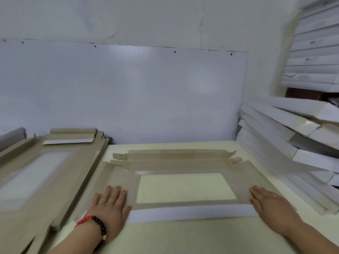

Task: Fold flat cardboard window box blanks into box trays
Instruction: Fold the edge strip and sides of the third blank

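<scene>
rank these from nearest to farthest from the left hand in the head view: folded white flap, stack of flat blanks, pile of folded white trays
1. folded white flap: directly beside the left hand, along the blank's near edge.
2. stack of flat blanks: to the left, on the table's edge.
3. pile of folded white trays: far right, beyond the right hand.

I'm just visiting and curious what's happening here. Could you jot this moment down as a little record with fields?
activity: folding a cardboard window box
blank: lies flat on the table, near flap folded over showing white
left hand: flat, pressing the blank's left end
right hand: flat, pressing the blank's right end
stack of blanks: left of the work, unfolded
white boxes: piled at the right
</scene>
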A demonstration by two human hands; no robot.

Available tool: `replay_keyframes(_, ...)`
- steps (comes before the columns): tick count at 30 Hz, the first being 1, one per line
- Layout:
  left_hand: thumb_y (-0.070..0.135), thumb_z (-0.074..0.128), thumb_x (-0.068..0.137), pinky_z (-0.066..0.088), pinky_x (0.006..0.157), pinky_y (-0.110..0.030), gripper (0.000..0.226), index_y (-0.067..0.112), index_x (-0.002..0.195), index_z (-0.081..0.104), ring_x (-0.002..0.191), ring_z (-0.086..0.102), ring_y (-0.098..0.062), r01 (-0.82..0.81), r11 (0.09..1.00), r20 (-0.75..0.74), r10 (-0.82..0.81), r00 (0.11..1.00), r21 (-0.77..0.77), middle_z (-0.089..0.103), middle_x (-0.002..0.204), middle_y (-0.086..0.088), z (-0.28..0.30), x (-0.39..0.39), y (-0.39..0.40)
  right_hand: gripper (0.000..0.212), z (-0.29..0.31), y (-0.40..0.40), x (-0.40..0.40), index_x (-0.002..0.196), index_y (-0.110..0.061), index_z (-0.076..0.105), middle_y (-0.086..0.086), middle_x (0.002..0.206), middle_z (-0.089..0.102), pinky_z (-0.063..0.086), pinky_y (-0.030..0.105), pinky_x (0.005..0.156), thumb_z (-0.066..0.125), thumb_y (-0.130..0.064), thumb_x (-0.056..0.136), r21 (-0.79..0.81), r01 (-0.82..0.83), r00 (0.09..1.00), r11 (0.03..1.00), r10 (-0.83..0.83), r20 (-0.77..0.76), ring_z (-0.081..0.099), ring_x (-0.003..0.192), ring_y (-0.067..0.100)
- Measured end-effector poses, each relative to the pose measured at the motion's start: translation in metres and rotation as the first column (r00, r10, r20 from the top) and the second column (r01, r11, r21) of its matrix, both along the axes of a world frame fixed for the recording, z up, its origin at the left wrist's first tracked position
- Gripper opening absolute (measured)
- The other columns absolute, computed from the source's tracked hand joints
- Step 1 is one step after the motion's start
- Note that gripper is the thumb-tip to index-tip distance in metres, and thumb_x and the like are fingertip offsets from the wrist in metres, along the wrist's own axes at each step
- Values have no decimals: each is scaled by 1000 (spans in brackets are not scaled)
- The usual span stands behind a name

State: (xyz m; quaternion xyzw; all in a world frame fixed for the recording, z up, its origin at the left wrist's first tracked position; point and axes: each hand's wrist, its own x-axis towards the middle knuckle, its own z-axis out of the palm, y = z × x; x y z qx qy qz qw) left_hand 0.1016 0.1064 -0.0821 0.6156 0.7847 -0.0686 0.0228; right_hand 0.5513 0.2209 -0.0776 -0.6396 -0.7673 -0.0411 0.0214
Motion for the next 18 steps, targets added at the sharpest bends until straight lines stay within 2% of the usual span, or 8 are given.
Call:
replay_keyframes(2, 46, 7, 99, -4, 118, -44, 57, 32, 153, -3, 148, -9, -23, 10, 998, -39, -7, 999, 70, -5, 162, 4, 5, 7, 1, 45, 0, -9, -2, 146, -34, 34, -13, 150, 35, 30, 24, 108, 20, -43, 103, 109, -30, 998, 994, 23, 60, 37, 133, 10)
replay_keyframes(5, 29, 26, 97, 27, 107, -38, 44, 30, 141, 29, 132, 29, -27, 108, 977, -135, -84, 987, 184, 35, 144, 0, 16, 34, 3, 27, 6, -27, -9, 117, -36, 57, -11, 114, 55, 44, 26, 87, 39, -43, 99, 153, -53, 985, 987, 26, 173, 53, 104, 11)
replay_keyframes(6, 21, 30, 93, 34, 97, -36, 40, 28, 132, 38, 121, 38, -26, 137, 969, -143, -109, 984, 205, 42, 132, -1, 18, 47, 3, 15, 7, -30, -10, 100, -30, 64, -6, 97, 59, 50, 32, 74, 61, -40, 88, 139, -51, 981, 989, 23, 195, 59, 89, 15)
replay_keyframes(7, 16, 32, 90, 37, 89, -35, 38, 25, 125, 42, 113, 42, -25, 151, 966, -126, -126, 984, 211, 45, 124, -1, 18, 60, 4, 21, 10, -35, -11, 80, -22, 67, -1, 78, 59, 51, 35, 57, 81, -29, 66, 161, -73, 979, 984, 40, 198, 60, 70, 20)
replay_keyframes(8, 13, 33, 87, 40, 86, -36, 37, 23, 121, 44, 110, 45, -25, 158, 966, -96, -140, 985, 204, 48, 120, -2, 18, 73, 4, 31, 11, -38, -12, 66, -17, 65, 2, 66, 55, 47, 34, 45, 88, -17, 46, 147, -83, 977, 986, 51, 207, 58, 56, 23)
replay_keyframes(9, 13, 33, 87, 41, 86, -36, 35, 22, 119, 45, 108, 47, -26, 161, 967, -62, -151, 987, 198, 49, 119, -2, 17, 86, 5, 33, 13, -41, -14, 65, -14, 63, 3, 64, 55, 45, 34, 43, 86, -13, 41, 135, -71, 973, 988, 38, 228, 57, 53, 24)
replay_keyframes(13, 40, 31, 94, 39, 92, -42, 35, 21, 118, 49, 113, 43, -29, 197, 955, 50, -213, 976, 220, 49, 119, -4, 12, 139, 5, 28, 13, -47, -19, 115, -25, 52, -6, 113, 52, 42, 29, 78, 40, -27, 89, 181, -106, 950, 978, 46, 308, 55, 106, 15)
replay_keyframes(18, 18, 38, 90, 31, 102, -51, 37, 17, 126, 42, 120, 42, -33, 374, 919, 42, -381, 923, 124, 45, 125, -12, 12, 167, 6, 30, 21, -54, -1, 104, -38, 49, -16, 104, 46, 34, 22, 67, 24, -52, 97, 159, -265, 948, 951, 226, 225, 51, 98, 3)
